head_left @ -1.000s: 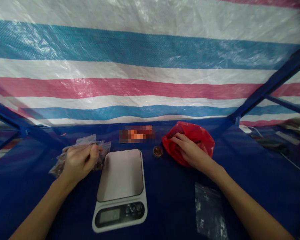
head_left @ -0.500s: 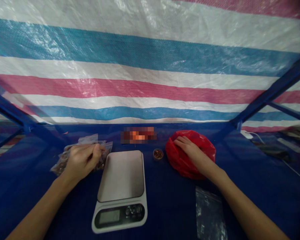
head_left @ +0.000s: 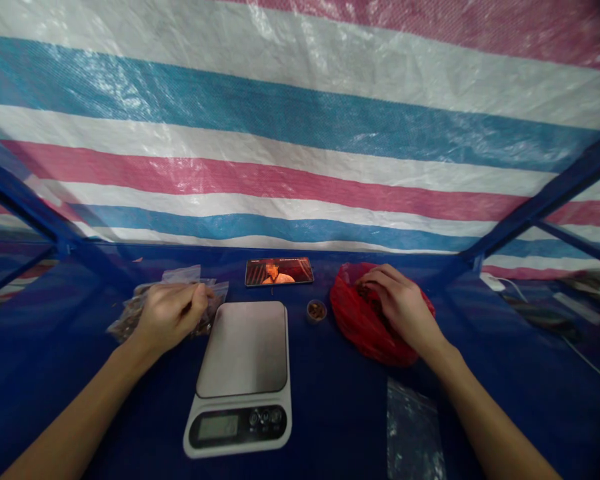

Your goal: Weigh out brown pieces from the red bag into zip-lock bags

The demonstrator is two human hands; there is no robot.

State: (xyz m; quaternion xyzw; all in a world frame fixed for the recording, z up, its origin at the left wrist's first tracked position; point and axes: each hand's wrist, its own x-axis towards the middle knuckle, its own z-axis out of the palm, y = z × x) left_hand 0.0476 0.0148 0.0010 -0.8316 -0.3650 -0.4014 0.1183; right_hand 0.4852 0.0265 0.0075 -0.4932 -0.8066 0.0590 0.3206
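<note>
My right hand [head_left: 403, 303] is over the mouth of a red plastic bag [head_left: 353, 327], its fingers curled and pinched on small dark brown pieces [head_left: 364, 291]. Further left, my left hand [head_left: 174, 310] is closed in a fist against several clear zip bags [head_left: 130, 319] with brown contents. Whatever that fist holds, if anything, is hidden. Between the hands lies a kitchen scale [head_left: 245, 350] with a bare steel plate; its display is too blurred to read. A small round cup [head_left: 317, 311] of brown bits stands between the scale and the red bag.
A phone [head_left: 279, 272] playing a video is at the back of the blue table [head_left: 337, 413]. An unfilled clear zip bag [head_left: 414, 430] lies at the front right. Blue metal bars [head_left: 525, 207] and a striped plastic sheet [head_left: 280, 173] enclose the space; a white plug [head_left: 493, 283] with cable sits right.
My right hand has lifted from inside the red bag and moved slightly right, its fingers now curled with brown pieces at the tips. My left hand keeps its fist. The view has tilted slightly.
</note>
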